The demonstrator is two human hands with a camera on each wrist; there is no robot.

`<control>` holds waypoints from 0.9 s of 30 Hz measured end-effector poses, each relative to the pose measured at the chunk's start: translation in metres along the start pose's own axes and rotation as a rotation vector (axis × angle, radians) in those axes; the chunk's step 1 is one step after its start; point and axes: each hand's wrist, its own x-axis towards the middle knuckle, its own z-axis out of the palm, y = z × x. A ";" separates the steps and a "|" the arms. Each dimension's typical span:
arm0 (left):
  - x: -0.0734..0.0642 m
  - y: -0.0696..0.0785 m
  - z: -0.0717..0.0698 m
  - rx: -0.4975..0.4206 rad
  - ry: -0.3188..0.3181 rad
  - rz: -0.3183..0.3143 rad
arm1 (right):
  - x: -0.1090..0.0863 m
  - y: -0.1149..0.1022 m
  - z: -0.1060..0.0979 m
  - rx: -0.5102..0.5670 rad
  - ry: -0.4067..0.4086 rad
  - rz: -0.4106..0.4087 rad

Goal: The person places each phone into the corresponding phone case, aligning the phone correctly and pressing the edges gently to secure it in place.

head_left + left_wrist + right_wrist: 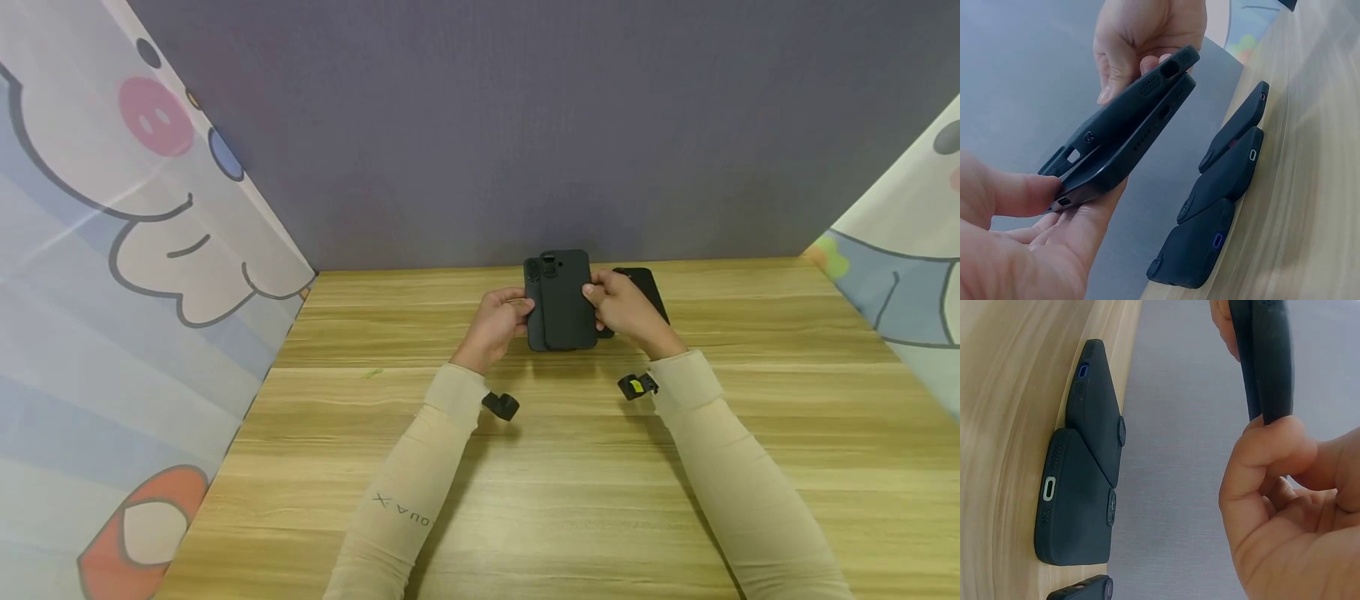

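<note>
Two black phone cases are held up one over the other near the wall. My left hand (495, 321) pinches the left edge of the rear phone case (534, 321), thumb on its face. My right hand (618, 304) grips the right edge of the front phone case (567, 300), which overlaps most of the rear one. From the left wrist, a wedge-shaped gap shows between the upper phone case (1122, 106) and the lower phone case (1147, 140); they come together near the left thumb (1029, 194). The right forefinger (1260, 450) is bent against the case edge.
Beyond my right hand, more dark phones or cases lie on the wooden table (570, 500), one black phone-shaped piece (643, 287) showing past the wrist. Three lie side by side in the left wrist view, including the nearest one (1191, 244). A grey wall (555, 125) stands behind.
</note>
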 end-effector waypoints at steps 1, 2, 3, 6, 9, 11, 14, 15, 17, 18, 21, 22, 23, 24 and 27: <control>0.000 0.000 0.000 0.002 0.001 -0.001 | 0.000 0.000 0.000 0.000 -0.003 0.000; 0.000 0.000 0.000 0.006 0.001 -0.001 | 0.000 0.000 0.000 -0.001 -0.005 0.002; 0.000 0.000 0.000 0.009 -0.001 -0.002 | -0.001 -0.001 0.000 -0.003 -0.008 0.003; 0.000 -0.001 0.001 0.014 -0.006 -0.003 | -0.001 -0.001 0.000 -0.001 -0.019 0.004; 0.000 -0.001 0.002 0.009 -0.010 0.002 | -0.002 -0.001 0.001 0.002 -0.028 0.006; 0.000 0.000 0.002 0.002 -0.009 0.005 | -0.002 -0.001 0.001 0.005 -0.030 0.010; 0.000 0.000 0.002 -0.005 -0.011 0.011 | -0.002 -0.001 0.002 0.001 -0.036 0.017; -0.001 0.000 0.002 -0.005 -0.012 0.012 | -0.002 -0.001 0.003 -0.001 -0.039 0.019; -0.001 -0.001 0.002 -0.007 -0.012 0.012 | -0.002 -0.001 0.003 -0.002 -0.044 0.026; -0.001 -0.001 0.003 -0.007 -0.012 0.013 | -0.002 -0.001 0.003 -0.002 -0.047 0.030; 0.000 0.000 0.003 -0.011 -0.014 0.015 | -0.002 -0.001 0.002 -0.002 -0.051 0.037; 0.000 0.000 0.003 -0.012 -0.013 0.014 | -0.002 -0.001 0.002 -0.003 -0.052 0.040; 0.000 0.000 0.003 -0.013 -0.014 0.014 | -0.002 -0.001 0.002 -0.002 -0.054 0.040; 0.000 0.000 0.003 -0.013 -0.015 0.013 | -0.002 -0.001 0.002 0.000 -0.056 0.040; 0.001 -0.001 0.002 -0.009 -0.015 0.011 | -0.001 0.000 0.002 0.005 -0.058 0.040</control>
